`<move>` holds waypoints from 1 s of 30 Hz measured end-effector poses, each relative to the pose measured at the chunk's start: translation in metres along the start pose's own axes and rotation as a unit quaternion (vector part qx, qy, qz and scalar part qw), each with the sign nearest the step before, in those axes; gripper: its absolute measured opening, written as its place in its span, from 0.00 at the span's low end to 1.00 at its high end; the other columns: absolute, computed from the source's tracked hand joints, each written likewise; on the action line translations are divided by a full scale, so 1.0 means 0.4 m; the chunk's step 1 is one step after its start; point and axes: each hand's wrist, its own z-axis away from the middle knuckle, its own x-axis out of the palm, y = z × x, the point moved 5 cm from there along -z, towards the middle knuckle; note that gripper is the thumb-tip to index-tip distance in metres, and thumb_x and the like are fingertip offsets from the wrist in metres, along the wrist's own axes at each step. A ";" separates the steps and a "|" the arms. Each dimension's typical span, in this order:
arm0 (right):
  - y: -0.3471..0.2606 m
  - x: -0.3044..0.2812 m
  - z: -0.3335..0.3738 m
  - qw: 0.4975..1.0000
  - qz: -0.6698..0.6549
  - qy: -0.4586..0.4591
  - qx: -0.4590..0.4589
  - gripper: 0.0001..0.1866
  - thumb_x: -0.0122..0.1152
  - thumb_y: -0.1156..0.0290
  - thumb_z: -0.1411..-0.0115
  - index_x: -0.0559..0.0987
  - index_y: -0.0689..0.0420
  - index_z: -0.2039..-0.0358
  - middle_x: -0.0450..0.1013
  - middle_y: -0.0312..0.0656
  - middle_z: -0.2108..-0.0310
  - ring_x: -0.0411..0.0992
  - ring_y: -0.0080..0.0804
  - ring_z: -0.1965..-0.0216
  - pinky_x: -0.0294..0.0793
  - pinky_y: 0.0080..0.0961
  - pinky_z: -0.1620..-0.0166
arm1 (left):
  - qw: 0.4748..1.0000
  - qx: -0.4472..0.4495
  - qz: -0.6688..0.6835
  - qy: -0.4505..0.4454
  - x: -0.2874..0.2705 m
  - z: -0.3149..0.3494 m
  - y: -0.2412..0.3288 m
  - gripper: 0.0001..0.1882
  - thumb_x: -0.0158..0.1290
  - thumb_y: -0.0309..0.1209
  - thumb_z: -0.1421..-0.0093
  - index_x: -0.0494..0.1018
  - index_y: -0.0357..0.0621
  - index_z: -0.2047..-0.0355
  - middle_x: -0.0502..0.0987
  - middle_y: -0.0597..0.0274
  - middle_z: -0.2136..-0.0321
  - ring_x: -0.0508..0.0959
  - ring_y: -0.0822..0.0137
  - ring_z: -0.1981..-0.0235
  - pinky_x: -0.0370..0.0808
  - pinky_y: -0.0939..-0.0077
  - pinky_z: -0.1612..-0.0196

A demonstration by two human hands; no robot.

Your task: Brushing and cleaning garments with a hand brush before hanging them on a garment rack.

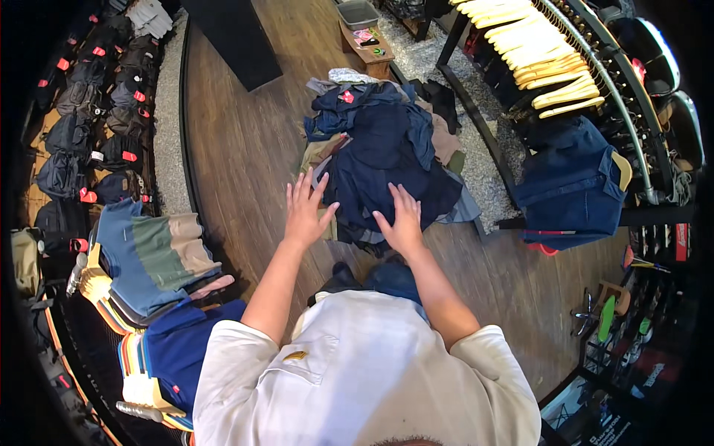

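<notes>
**Dark clothes pile [372, 141] fills the gap between shop racks**

A person in a pale short-sleeved shirt [357, 357] leans over a loose heap of mostly navy garments, a red tag showing near its far side. The left hand [305, 212] hangs at the pile's left edge, its fingers fanned wide; the right hand [403, 223] reaches over the near edge, fingers extended and thumb apart. Neither appears to grip anything, and whether the right one touches cloth cannot be told. Such a flat, open spread suits broad, limp fabric better than a pinch would.

Beyond the heap, a wooden bench [379, 68] carries a grey bin [358, 13] and a dark phone [370, 42], probably set there to stay clear of the clothing. What supports the pile is hidden beneath it.

To the right, pale wooden hangers [547, 56] crowd together on a curved metal rail [595, 67], an arrangement that presumably keeps them handy. A dark blue shirt [573, 186] hangs nearby. To the left, a colour-blocked T-shirt [152, 249] hangs sideways-on, likely to show its panels.
</notes>
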 end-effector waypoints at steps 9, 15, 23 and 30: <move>-0.096 0.075 -0.232 0.998 -0.004 -0.037 -0.048 0.45 0.72 0.53 0.30 0.61 0.49 0.19 0.62 0.56 0.23 0.59 0.59 0.21 0.50 0.65 0.20 | 0.998 -0.031 0.034 0.038 -0.038 -0.140 -0.098 0.39 0.62 0.50 0.28 0.66 0.56 0.21 0.59 0.47 0.19 0.59 0.41 0.19 0.49 0.35 0.18; -0.149 0.150 -0.462 0.997 0.008 -0.059 -0.040 0.45 0.72 0.52 0.31 0.62 0.49 0.19 0.63 0.53 0.23 0.60 0.55 0.21 0.50 0.66 0.20 | 0.999 -0.025 0.037 0.032 -0.011 -0.302 -0.277 0.39 0.63 0.46 0.29 0.65 0.56 0.21 0.59 0.47 0.19 0.60 0.40 0.20 0.51 0.34 0.19; -0.064 0.419 -0.930 0.996 0.037 -0.042 0.063 0.44 0.72 0.53 0.32 0.65 0.47 0.21 0.66 0.48 0.25 0.62 0.56 0.24 0.51 0.71 0.21 | 0.991 0.089 0.053 -0.082 0.219 -0.842 -0.623 0.42 0.65 0.47 0.32 0.65 0.57 0.21 0.61 0.43 0.21 0.62 0.38 0.22 0.54 0.29 0.21; 0.132 0.776 -1.354 0.969 0.094 -0.108 0.202 0.39 0.69 0.55 0.32 0.67 0.49 0.24 0.68 0.51 0.28 0.66 0.57 0.27 0.58 0.67 0.24 | 0.971 0.069 0.055 -0.221 0.531 -1.296 -0.972 0.40 0.60 0.52 0.28 0.64 0.56 0.20 0.62 0.44 0.21 0.62 0.40 0.22 0.52 0.33 0.19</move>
